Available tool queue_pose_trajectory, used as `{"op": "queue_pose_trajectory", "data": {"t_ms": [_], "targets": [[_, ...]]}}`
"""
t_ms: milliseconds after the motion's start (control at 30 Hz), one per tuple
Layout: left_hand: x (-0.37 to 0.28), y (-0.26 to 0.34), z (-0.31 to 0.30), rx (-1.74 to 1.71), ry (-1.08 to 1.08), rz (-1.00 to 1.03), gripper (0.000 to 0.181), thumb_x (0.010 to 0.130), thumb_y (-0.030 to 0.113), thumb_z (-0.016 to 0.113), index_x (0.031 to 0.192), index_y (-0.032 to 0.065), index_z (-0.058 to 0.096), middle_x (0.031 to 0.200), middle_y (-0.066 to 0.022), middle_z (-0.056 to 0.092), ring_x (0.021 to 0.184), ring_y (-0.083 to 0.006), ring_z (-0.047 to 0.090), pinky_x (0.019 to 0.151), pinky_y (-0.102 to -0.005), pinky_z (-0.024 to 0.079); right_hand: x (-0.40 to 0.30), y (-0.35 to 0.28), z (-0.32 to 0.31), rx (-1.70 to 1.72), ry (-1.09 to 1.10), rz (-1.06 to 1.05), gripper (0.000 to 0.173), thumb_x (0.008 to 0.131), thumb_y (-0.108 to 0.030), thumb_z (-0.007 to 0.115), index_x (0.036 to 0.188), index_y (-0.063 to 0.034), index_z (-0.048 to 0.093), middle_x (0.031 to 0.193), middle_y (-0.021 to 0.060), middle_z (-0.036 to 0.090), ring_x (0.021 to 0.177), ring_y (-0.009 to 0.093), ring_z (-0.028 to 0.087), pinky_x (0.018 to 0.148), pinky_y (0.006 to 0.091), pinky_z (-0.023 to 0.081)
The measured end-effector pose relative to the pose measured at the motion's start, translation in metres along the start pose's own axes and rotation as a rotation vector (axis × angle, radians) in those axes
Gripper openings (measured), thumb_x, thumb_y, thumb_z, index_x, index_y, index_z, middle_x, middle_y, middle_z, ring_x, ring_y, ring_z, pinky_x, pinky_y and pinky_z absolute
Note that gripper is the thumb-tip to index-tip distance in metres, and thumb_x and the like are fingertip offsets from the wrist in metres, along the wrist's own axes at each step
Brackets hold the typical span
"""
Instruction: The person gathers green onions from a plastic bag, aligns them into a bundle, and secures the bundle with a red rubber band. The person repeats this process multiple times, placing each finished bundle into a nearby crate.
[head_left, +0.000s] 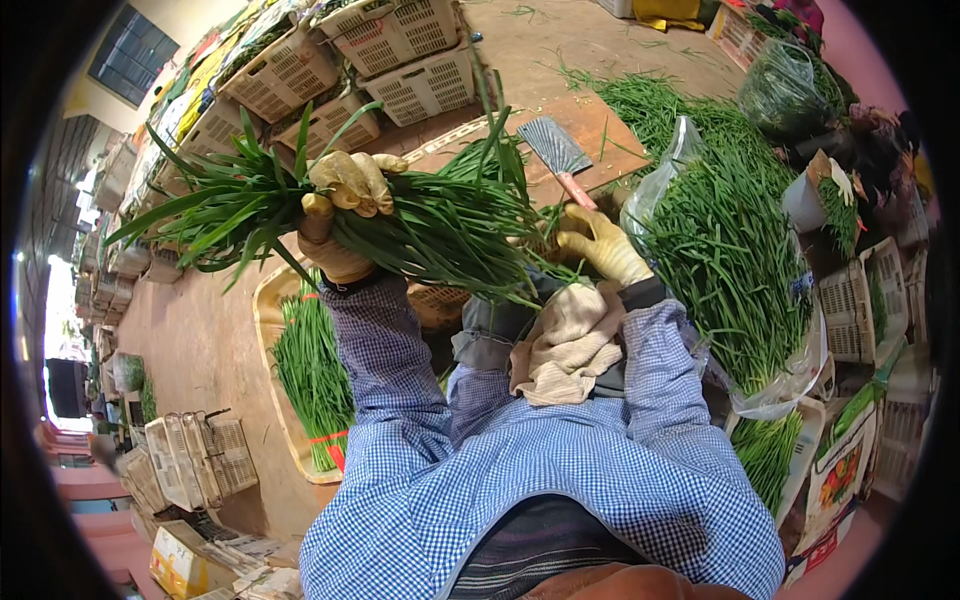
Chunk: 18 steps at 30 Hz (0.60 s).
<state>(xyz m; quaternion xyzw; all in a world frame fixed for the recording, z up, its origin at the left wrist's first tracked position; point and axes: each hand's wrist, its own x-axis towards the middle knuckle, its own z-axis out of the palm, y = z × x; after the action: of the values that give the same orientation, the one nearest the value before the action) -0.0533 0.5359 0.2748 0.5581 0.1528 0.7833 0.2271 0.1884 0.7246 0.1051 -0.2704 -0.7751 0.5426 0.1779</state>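
My left hand (341, 202), in a stained pale glove, grips a thick bunch of long flat green leaves, probably garlic chives (450, 229). The leaves fan out to the left of the fist and trail right over my lap. My right hand (604, 247), also gloved, has thumb and fingers apart beside the bunch's right end. Its fingertips are close to the red handle of a cleaver (555, 146); whether they touch cannot be told. The cleaver lies on a wooden board (619, 150) strewn with cut bits. A beige cloth (566, 345) is draped over my lap.
Loose chives (727, 247) are heaped on clear plastic at my right. Tied bundles (315, 375) fill a shallow yellowish tub (266, 300) at my left. Stacked plastic crates (416, 82) stand ahead, more crates (199, 457) at lower left. People (885, 142) sit at far right.
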Motion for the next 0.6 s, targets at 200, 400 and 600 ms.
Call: {"op": "queue_pose_trajectory", "data": {"t_ms": [200, 400, 600], "targets": [[-0.002, -0.027, 0.021, 0.016, 0.032, -0.08, 0.031, 0.093, 0.034, 0.063, 0.077, 0.0068, 0.061, 0.065, -0.0047, 0.053, 0.064, -0.0215, 0.055, 0.088, -0.0486, 0.048, 0.036, -0.04, 0.047, -0.151, 0.105, 0.016, 0.041, 0.094, -0.037, 0.062, 0.117, -0.0023, 0.061, 0.108, 0.0161, 0.067, 0.097, 0.03, 0.065, 0.082, 0.0392, 0.053], [-0.002, -0.019, 0.008, -0.044, -0.033, -0.028, 0.028, 0.096, 0.034, 0.06, 0.085, 0.0078, 0.062, 0.069, -0.005, 0.056, 0.067, -0.0221, 0.059, 0.091, -0.0498, 0.047, 0.041, -0.01, 0.065, 0.517, 0.109, 0.216, 0.028, 0.094, -0.031, 0.06, 0.096, -0.004, 0.067, 0.093, 0.0103, 0.067, 0.076, 0.02, 0.06, 0.072, 0.035, 0.051], [0.01, -0.003, 0.006, -0.157, -0.09, 0.068, 0.03, 0.098, 0.035, 0.056, 0.088, 0.0073, 0.064, 0.069, -0.0042, 0.058, 0.065, -0.0193, 0.059, 0.089, -0.0468, 0.049, 0.024, 0.127, 0.069, -0.131, 0.007, 0.396, 0.024, 0.093, -0.027, 0.054, 0.09, -0.0082, 0.069, 0.093, 0.017, 0.067, 0.091, 0.037, 0.064, 0.079, 0.0453, 0.052]]}}
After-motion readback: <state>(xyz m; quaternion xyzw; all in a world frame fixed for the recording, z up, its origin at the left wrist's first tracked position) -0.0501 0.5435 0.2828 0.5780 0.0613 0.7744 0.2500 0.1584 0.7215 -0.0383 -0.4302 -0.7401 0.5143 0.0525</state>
